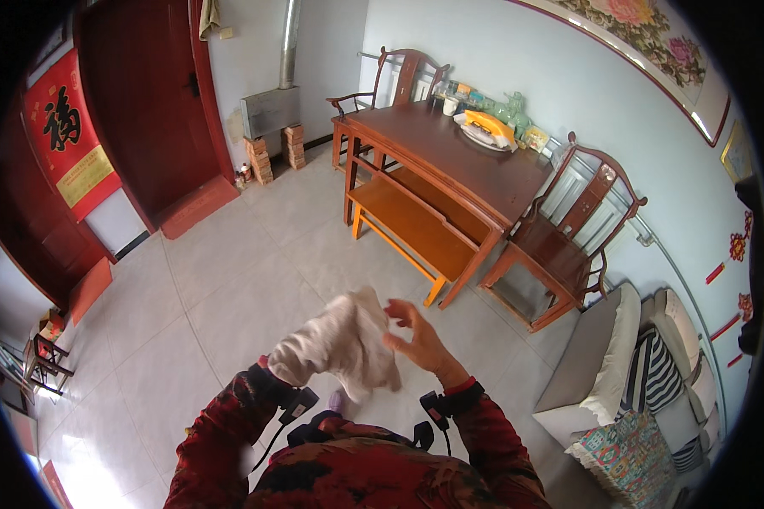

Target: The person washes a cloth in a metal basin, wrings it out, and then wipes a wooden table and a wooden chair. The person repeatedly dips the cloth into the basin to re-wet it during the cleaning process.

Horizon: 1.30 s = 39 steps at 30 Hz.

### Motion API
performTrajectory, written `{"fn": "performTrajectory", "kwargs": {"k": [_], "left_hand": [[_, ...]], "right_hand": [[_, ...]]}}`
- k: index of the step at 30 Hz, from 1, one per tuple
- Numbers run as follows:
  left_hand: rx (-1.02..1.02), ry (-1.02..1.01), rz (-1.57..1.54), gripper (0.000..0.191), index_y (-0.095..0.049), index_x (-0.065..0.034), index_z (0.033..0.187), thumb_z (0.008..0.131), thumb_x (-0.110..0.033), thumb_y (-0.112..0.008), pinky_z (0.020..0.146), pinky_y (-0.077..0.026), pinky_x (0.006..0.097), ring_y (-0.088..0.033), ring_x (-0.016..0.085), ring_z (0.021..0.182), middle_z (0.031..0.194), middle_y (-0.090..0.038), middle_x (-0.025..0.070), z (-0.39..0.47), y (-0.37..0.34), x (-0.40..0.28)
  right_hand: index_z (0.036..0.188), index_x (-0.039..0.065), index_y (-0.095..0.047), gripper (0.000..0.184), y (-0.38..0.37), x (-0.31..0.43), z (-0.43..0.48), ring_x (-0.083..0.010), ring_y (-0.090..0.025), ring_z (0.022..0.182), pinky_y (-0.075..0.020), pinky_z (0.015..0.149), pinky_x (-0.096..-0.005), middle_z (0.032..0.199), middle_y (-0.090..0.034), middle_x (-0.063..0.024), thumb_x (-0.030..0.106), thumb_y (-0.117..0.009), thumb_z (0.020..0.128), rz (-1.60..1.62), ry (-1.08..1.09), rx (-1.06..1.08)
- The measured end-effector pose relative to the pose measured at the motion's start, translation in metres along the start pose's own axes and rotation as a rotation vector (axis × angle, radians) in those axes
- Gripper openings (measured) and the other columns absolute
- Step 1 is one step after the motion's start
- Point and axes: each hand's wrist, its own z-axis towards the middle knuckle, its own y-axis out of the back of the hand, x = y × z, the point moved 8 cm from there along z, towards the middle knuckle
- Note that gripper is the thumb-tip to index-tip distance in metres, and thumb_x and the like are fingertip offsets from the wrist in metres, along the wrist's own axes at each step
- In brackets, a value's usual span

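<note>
A pale beige cloth (pixel 337 347) hangs in front of me above the tiled floor, slightly blurred. It covers my left hand from the wrist onward, so the fingers are hidden and their grip cannot be seen. My right hand (pixel 423 343) is just right of the cloth, fingers curved and apart, with nothing visible between them. Whether its fingertips touch the cloth's edge is unclear. Dark bands with small black devices and cables sit at both wrists, over the red patterned sleeves.
Ahead stands a dark wooden table (pixel 414 137) with an orange bench (pixel 414 223) under its near side. A wooden armchair (pixel 566 223) is at its right end. The grey sofa (pixel 586 356) lies to the right. A red door (pixel 146 108) is at the left.
</note>
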Motion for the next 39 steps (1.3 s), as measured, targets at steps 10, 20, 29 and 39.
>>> {"fn": "performTrajectory", "kwargs": {"k": [10, 20, 29, 39], "left_hand": [[0.509, 0.284, -0.805, 0.041, -0.051, -0.0067, 0.130, 0.093, -0.026, -0.053, 0.097, -0.043, 0.0336, -0.056, 0.020, 0.108, 0.120, -0.059, 0.0070, 0.107, 0.019, 0.079], [0.114, 0.633, -1.276, 0.078, -0.045, -0.0042, 0.136, 0.092, -0.067, -0.030, 0.097, -0.045, 0.0444, -0.057, 0.029, 0.114, 0.130, -0.056, 0.0130, 0.194, 0.039, 0.236], [-0.179, 0.354, -0.668, 0.041, -0.055, -0.0005, 0.119, 0.089, -0.026, -0.067, 0.086, -0.051, 0.0333, -0.062, 0.019, 0.096, 0.109, -0.064, 0.0080, 0.351, 0.086, 0.186], [-0.620, 0.216, -0.182, 0.019, -0.063, 0.0000, 0.100, 0.091, -0.016, -0.064, 0.073, -0.046, 0.0238, -0.058, 0.009, 0.078, 0.086, -0.066, 0.0017, 0.418, 0.159, 0.178]], "right_hand": [[0.108, 0.002, -0.060, 0.034, 0.030, -0.076, 0.092, -0.0133, -0.059, 0.090, -0.0492, 0.081, -0.0290, 0.099, -0.064, -0.0034, 0.020, -0.073, 0.082, 0.014, -0.479, 0.145], [0.118, -0.001, -0.052, 0.040, 0.145, -0.183, 0.140, -0.0156, -0.058, 0.098, -0.0481, 0.084, -0.0292, 0.109, -0.059, -0.0073, 0.021, -0.067, 0.088, 0.504, -0.630, -0.239], [0.106, 0.004, -0.043, 0.031, 0.276, -0.230, 0.251, -0.0100, -0.058, 0.075, -0.0520, 0.048, -0.0283, 0.092, -0.058, -0.0077, 0.021, -0.064, 0.089, 0.233, -0.390, -0.410], [0.115, 0.003, -0.055, 0.033, 0.321, -0.257, 0.330, -0.0173, -0.061, 0.083, -0.0473, 0.074, -0.0276, 0.095, -0.063, -0.0116, 0.019, -0.066, 0.088, -0.049, -0.201, -0.285]]}}
